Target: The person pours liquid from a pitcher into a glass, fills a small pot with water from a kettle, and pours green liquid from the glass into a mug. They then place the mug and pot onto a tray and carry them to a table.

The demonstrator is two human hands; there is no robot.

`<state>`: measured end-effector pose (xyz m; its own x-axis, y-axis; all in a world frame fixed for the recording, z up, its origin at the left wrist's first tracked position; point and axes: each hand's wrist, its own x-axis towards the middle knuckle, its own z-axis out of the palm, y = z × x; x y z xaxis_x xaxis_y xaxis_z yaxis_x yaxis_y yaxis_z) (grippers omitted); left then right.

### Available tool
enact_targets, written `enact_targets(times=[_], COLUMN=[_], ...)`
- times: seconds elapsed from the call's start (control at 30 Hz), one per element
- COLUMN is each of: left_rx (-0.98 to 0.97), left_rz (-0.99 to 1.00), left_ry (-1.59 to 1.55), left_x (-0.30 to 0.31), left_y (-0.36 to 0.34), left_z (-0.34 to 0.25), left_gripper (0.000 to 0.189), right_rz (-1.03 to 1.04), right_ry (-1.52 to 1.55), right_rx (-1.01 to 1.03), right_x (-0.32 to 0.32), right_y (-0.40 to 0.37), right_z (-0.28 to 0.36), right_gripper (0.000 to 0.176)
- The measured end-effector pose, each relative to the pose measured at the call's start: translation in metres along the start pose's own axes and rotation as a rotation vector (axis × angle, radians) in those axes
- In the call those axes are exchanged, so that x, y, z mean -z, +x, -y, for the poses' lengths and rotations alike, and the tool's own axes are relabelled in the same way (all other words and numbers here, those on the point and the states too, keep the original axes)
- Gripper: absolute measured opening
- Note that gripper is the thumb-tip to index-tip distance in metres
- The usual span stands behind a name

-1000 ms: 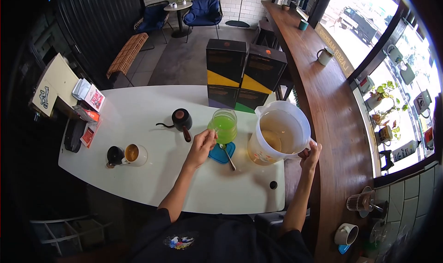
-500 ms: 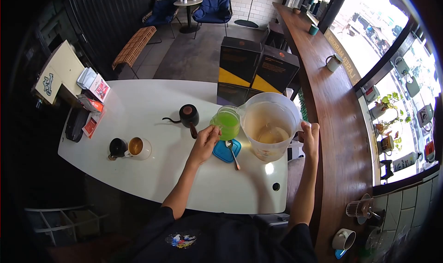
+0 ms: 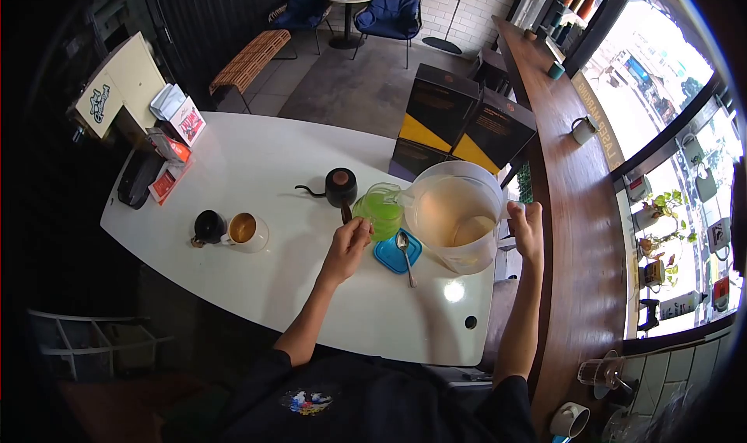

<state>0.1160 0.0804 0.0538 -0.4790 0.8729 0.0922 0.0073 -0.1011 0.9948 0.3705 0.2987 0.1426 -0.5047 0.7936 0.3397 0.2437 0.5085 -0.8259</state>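
My left hand [image 3: 348, 250] is closed on the handle of a glass mug [image 3: 377, 219] of bright green liquid. My right hand [image 3: 527, 229] grips the handle of a large translucent plastic pitcher [image 3: 454, 237] with pale, cloudy liquid inside. The pitcher leans left, its spout over the mug's rim. Below them on the table, a metal spoon [image 3: 408, 262] rests across a square blue lid [image 3: 389, 258]. Just beyond my left hand stands a black gooseneck kettle [image 3: 341, 188], its handle partly behind the mug and hand.
A black cup [image 3: 208, 227] and a white mug [image 3: 253, 235] with brown liquid stand left on the white table [image 3: 264, 155]. Black boxes [image 3: 440, 105] are stacked beyond the pitcher. A card holder [image 3: 180, 116] sits at the far left. Along the right runs a wooden counter [image 3: 572, 210].
The view has swung, shifting the table and its things rightward. Relative to the table, the mug and pitcher have moved slightly left, and the pitcher leans further toward the mug.
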Motion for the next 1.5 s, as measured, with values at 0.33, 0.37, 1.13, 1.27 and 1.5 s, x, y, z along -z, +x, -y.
enact_targets(times=[0.33, 0.37, 1.13, 1.27, 1.5], left_rx=[0.044, 0.044, 0.008, 0.008, 0.036], left_rz=[0.019, 0.022, 0.031, 0.032, 0.003], left_ry=[-0.101, -0.101, -0.101, -0.12, -0.143], left_x=[0.006, 0.005, -0.016, -0.015, -0.016], left_y=[-0.007, -0.006, 0.004, 0.005, 0.004], left_z=[-0.001, 0.0, 0.0, 0.001, 0.0], left_gripper=[0.03, 0.03, 0.031, 0.03, 0.028], right_rz=[-0.01, -0.05, -0.082, -0.138, -0.142], right_ry=[0.037, 0.036, 0.173, 0.101, 0.068], right_rx=[-0.029, -0.079, -0.099, -0.149, -0.168], right_x=[-0.002, -0.002, 0.007, 0.007, 0.004], right_y=[-0.004, -0.006, -0.018, -0.017, -0.015], right_z=[0.012, 0.013, -0.008, -0.014, -0.005], right_gripper=[0.047, 0.044, 0.036, 0.047, 0.048])
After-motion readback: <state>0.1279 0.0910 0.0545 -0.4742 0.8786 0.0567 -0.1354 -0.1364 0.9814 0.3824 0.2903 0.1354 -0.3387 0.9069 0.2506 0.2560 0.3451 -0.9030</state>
